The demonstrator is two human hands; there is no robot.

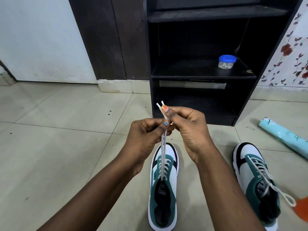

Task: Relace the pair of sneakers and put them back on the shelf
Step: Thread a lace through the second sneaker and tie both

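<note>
1. Both hands were raised above the near sneaker, which stood on the tiled floor, toe toward the black shelf
2. The left hand pinched both strands of the white lace between thumb and curled fingers
3. The right hand pinched the same strands higher up, near their tips (both tips poking out above the thumb)
4. The second sneaker, laced, sat to the right on the floor
5. A blue-lidded jar stood on the shelf
</note>
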